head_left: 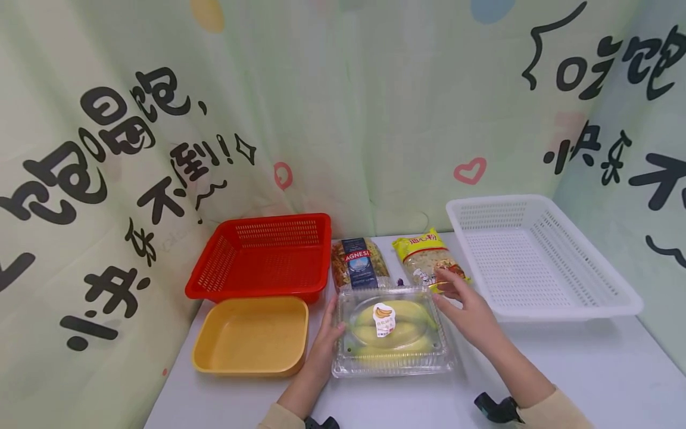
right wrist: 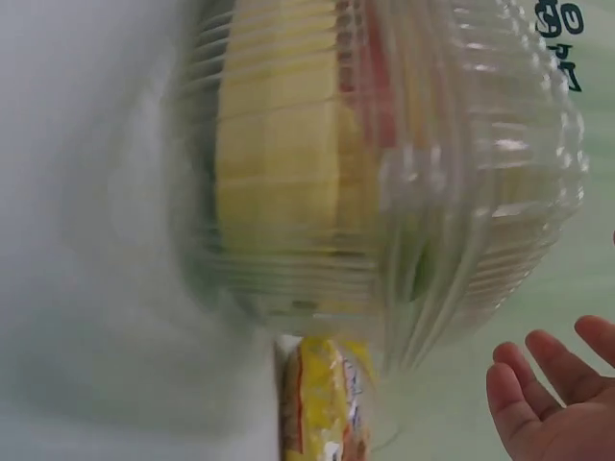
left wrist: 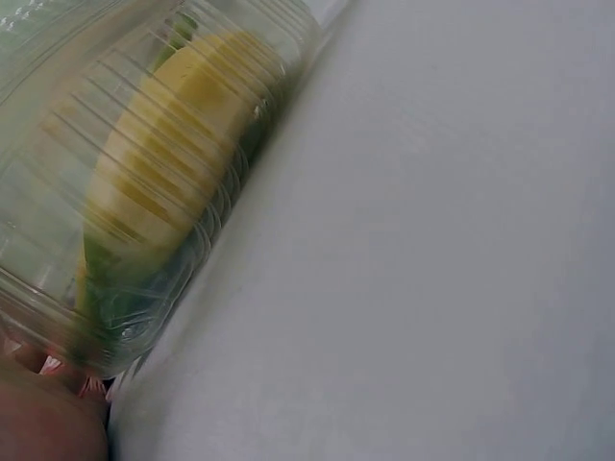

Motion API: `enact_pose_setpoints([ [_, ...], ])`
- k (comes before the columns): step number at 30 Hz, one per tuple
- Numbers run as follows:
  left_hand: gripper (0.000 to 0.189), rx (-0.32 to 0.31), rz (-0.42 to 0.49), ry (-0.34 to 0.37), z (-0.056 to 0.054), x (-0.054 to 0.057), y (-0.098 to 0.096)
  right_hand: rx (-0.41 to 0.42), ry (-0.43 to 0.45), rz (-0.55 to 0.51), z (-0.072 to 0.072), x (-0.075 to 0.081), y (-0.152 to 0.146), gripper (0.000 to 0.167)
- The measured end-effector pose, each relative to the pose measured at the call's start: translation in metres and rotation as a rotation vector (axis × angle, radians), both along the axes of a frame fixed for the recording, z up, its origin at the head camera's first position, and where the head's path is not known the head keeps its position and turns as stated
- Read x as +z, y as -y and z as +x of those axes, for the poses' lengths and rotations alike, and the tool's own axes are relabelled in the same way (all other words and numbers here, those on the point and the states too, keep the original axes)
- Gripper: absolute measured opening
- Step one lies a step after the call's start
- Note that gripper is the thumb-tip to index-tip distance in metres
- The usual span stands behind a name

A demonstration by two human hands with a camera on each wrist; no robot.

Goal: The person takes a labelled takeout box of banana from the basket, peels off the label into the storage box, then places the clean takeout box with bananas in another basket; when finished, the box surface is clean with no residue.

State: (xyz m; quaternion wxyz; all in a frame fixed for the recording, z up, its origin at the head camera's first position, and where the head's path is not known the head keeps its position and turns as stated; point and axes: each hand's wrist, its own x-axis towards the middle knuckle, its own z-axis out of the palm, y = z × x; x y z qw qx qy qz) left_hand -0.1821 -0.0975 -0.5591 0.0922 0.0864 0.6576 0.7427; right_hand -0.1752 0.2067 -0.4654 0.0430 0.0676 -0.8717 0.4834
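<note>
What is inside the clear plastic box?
Inside the clear plastic box lie yellow bananas. A sticker on top covers part of them; what lies beneath the upper ones is hidden.

The person's right wrist carries a black wrist device point(head_left: 495, 408), glossy, with rounded ends. Just beside this device lies the plain beige right sleeve point(head_left: 557, 411); beyond it, the right hand point(head_left: 467, 311) is bare. Left of it are a second black device point(head_left: 321, 423) and a matching beige left sleeve point(head_left: 281, 418).

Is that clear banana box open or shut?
Shut: in the head view, the lid covers the bananas. Whether it's latched, I can't tell.
</note>
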Motion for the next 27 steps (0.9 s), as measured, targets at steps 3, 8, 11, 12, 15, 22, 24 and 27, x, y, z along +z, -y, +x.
enact_pose_setpoints([
  [3, 0.071, 0.002, -0.007, 0.009, 0.0, 0.001, 0.0, 0.052, -0.002, 0.012, 0.001, 0.01, 0.006, 0.056],
  [8, 0.071, 0.0, 0.0, 0.024, 0.0, 0.002, 0.001, 0.188, 0.061, 0.052, -0.001, 0.02, 0.019, 0.043],
  [11, 0.071, 0.0, 0.001, 0.028, 0.0, 0.002, 0.001, 0.286, 0.088, 0.114, -0.002, 0.021, 0.027, 0.04],
  [12, 0.071, 0.0, 0.0, 0.03, 0.0, 0.002, 0.001, 0.314, 0.097, 0.124, -0.002, 0.02, 0.03, 0.04],
  [15, 0.07, 0.003, -0.005, 0.037, 0.0, 0.003, 0.0, 0.376, 0.091, 0.168, -0.003, 0.019, 0.037, 0.036],
  [22, 0.071, 0.007, -0.04, 0.055, 0.001, 0.004, 0.0, 0.419, 0.1, 0.243, -0.005, 0.016, 0.049, 0.027],
  [24, 0.071, 0.006, -0.039, 0.055, 0.001, 0.005, 0.0, 0.422, 0.104, 0.263, -0.006, 0.015, 0.051, 0.026],
  [27, 0.07, 0.006, -0.031, 0.051, 0.001, 0.006, 0.0, 0.429, 0.11, 0.28, -0.007, 0.014, 0.054, 0.024],
])
